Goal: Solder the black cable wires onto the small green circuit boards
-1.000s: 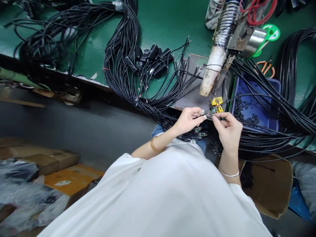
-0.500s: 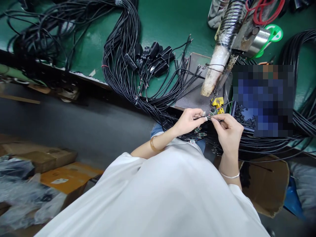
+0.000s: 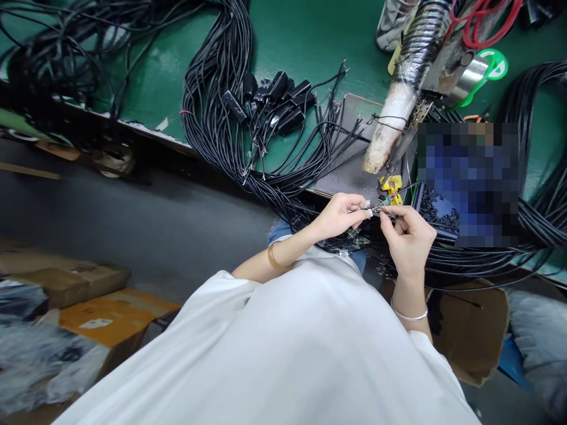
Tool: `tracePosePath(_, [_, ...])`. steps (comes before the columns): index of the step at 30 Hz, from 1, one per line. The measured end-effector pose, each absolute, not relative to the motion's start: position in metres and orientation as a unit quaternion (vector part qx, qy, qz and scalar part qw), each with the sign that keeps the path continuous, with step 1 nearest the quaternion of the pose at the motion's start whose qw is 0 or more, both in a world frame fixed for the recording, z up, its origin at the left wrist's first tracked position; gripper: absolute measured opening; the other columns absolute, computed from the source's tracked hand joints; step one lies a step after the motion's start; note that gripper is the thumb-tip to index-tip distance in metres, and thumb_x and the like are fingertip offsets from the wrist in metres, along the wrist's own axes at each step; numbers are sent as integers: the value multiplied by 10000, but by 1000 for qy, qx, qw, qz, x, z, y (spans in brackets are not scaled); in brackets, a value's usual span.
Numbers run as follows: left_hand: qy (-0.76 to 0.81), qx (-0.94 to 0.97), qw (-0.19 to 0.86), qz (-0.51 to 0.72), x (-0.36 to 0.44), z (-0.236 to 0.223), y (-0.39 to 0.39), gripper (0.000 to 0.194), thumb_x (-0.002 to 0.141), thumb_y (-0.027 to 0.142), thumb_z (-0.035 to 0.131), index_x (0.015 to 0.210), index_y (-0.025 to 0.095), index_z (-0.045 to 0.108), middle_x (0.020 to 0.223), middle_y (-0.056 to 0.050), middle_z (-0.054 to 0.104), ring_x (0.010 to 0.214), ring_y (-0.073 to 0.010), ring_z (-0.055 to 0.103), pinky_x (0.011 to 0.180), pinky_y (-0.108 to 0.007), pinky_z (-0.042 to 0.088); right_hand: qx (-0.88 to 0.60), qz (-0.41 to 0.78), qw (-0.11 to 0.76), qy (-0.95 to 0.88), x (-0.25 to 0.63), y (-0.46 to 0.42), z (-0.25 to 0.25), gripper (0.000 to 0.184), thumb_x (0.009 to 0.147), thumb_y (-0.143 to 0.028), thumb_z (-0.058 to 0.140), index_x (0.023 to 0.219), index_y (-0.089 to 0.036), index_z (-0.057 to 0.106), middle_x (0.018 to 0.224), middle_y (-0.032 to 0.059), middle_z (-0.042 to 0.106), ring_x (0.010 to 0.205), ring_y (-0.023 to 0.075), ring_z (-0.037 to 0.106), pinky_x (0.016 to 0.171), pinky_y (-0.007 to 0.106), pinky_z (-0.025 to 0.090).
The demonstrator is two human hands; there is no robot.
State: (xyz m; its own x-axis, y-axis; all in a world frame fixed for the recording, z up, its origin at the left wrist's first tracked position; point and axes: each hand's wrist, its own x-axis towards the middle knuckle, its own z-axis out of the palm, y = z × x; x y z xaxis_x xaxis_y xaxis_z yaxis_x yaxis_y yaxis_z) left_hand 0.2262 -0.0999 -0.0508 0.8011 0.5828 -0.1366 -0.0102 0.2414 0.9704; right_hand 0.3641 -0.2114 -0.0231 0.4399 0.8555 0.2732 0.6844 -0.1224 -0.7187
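My left hand (image 3: pixel 339 215) and my right hand (image 3: pixel 410 236) meet at the bench edge, both pinched on a small green circuit board (image 3: pixel 381 203) with thin wires at its end. A thin black cable (image 3: pixel 411 188) runs from the board off to the right. Just beyond the fingertips sits a small yellow clamp (image 3: pixel 391 185) under the tip of a wrapped soldering fixture (image 3: pixel 390 136). More small green boards (image 3: pixel 357 237) lie in my lap below the hands.
Thick bundles of black cables (image 3: pixel 217 106) with black plastic housings (image 3: pixel 279 100) cover the green bench (image 3: pixel 301 41). A blue tray (image 3: pixel 436 209) is right of my hands, a solder spool (image 3: pixel 473 71) beyond it. Cardboard boxes (image 3: pixel 106 319) stand on the floor at left.
Both hands have stayed pinched on the small board, with only slight finger shifts. The view has drifted a little.
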Motion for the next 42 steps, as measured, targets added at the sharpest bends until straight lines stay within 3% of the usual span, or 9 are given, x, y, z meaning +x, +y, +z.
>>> tracePosePath(3, [244, 574, 758, 190, 225, -52, -99, 301, 862, 316, 639, 650, 143, 513, 515, 32, 517, 491, -45, 430, 540, -207, 317, -752, 120, 420, -494, 365, -212, -26, 105, 885, -292, 671, 957, -229, 714, 539, -90, 401, 457, 75, 290, 516, 260, 292])
tracePosePath(5, [245, 569, 763, 186, 225, -52, -98, 294, 861, 317, 643, 660, 141, 521, 515, 32, 521, 487, -43, 429, 537, -204, 314, -752, 126, 421, -491, 365, -212, -27, 101, 882, -295, 677, 952, -230, 709, 522, -101, 344, 456, 73, 274, 513, 259, 271])
tracePosePath(10, [246, 571, 762, 181, 225, -51, -98, 291, 861, 317, 638, 663, 140, 519, 514, 37, 516, 489, -43, 430, 535, -204, 314, -745, 105, 412, -514, 366, -212, -26, 94, 883, -274, 688, 959, -225, 713, 532, -103, 332, 465, 63, 280, 516, 248, 280])
tracePosePath(19, [256, 584, 750, 177, 227, -53, -99, 286, 852, 303, 633, 647, 152, 501, 496, 45, 498, 478, -44, 418, 521, -205, 315, -719, 50, 369, -587, 368, -214, -23, 102, 901, -220, 674, 995, -211, 713, 591, -80, 466, 477, 52, 321, 529, 238, 319])
tracePosePath(31, [255, 568, 765, 164, 225, -49, -97, 273, 829, 266, 629, 625, 149, 492, 493, 41, 510, 473, -37, 418, 514, -196, 298, -735, 130, 411, -524, 371, -215, -26, 84, 880, -263, 705, 957, -231, 713, 528, -103, 343, 463, 61, 273, 498, 248, 259])
tracePosePath(34, [259, 576, 757, 166, 226, -52, -98, 255, 832, 274, 629, 648, 148, 507, 491, 44, 499, 476, -43, 418, 514, -199, 305, -727, 89, 380, -565, 372, -216, -25, 98, 894, -238, 692, 990, -226, 706, 557, -92, 453, 462, 60, 336, 507, 242, 308])
tracePosePath(37, [253, 601, 738, 173, 226, -55, -100, 246, 834, 292, 634, 673, 143, 523, 516, 44, 494, 493, -48, 426, 517, -198, 316, -697, 24, 306, -647, 371, -216, -22, 125, 931, -173, 625, 1038, -206, 681, 825, -20, 705, 614, 80, 584, 597, 233, 415])
tracePosePath(40, [242, 621, 722, 186, 225, -56, -101, 246, 833, 285, 636, 674, 145, 511, 548, 46, 484, 516, -48, 430, 524, -192, 323, -679, -6, 245, -692, 368, -216, -17, 163, 951, -134, 580, 1075, -197, 665, 1008, 16, 752, 804, 119, 693, 681, 236, 468])
tracePosePath(42, [239, 614, 729, 185, 225, -55, -101, 242, 842, 292, 631, 688, 144, 517, 547, 48, 488, 513, -47, 434, 528, -189, 331, -684, -7, 271, -677, 366, -216, -14, 162, 942, -153, 613, 1082, -204, 677, 1004, 17, 753, 828, 125, 701, 698, 235, 483])
